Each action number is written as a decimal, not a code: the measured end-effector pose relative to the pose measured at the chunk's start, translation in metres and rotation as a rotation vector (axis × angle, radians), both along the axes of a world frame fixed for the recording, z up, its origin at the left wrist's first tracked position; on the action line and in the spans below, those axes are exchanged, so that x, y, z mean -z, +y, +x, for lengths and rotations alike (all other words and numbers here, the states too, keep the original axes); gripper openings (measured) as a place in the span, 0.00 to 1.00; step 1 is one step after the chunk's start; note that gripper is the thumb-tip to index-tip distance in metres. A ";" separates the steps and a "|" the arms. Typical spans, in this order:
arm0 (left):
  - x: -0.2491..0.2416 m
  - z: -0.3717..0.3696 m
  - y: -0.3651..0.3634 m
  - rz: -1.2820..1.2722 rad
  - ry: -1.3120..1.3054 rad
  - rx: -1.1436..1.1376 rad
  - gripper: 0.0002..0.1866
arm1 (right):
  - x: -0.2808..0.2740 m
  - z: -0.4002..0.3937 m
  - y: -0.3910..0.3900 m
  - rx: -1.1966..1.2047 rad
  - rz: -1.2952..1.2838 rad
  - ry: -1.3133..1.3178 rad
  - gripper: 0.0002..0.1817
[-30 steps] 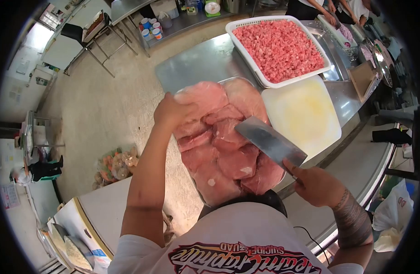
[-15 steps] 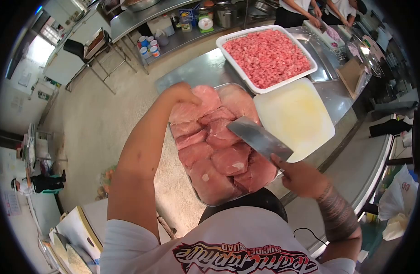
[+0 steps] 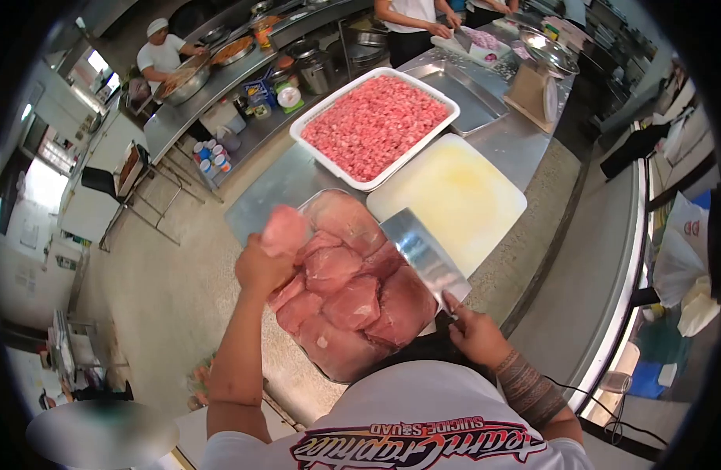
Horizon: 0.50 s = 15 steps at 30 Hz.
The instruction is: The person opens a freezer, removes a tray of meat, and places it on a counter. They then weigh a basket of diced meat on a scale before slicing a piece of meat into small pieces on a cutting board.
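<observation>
A tray of large raw meat pieces (image 3: 352,301) lies in front of my body. At its left edge my left hand (image 3: 265,266) is closed on a slice of meat (image 3: 284,230), which is lifted at the tray's upper left. My right hand (image 3: 478,337) grips the handle of a broad cleaver (image 3: 427,257), its blade over the tray's right side and beside the white cutting board (image 3: 486,205). Behind the board stands a white basket (image 3: 454,110) filled with diced meat (image 3: 376,125).
An empty metal tray (image 3: 474,98) and a box-like stand (image 3: 529,98) are on the steel table. Two people work at its far end with a chopping board (image 3: 486,53). Another person (image 3: 163,55) stands by large bowls at the back left.
My left hand has lifted a slice of meat off the pile. The cleaver still lies in my right hand, its blade now more upright. The view has turned, showing more of the back left.
</observation>
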<state>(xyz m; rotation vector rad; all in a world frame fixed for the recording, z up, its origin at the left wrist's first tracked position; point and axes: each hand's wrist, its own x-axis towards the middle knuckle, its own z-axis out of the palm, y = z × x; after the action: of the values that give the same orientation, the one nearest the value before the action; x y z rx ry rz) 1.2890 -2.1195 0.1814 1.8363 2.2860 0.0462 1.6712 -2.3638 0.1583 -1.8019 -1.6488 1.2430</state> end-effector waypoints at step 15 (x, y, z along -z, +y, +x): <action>0.022 0.097 -0.091 0.056 -1.378 -0.346 0.33 | 0.075 0.211 0.072 0.086 -0.182 0.214 0.13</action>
<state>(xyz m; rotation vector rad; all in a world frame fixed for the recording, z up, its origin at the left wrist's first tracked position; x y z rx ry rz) 1.3857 -2.2109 0.1592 0.8080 1.4666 1.0466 1.8827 -2.2917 0.0833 -1.7508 -1.3664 1.5306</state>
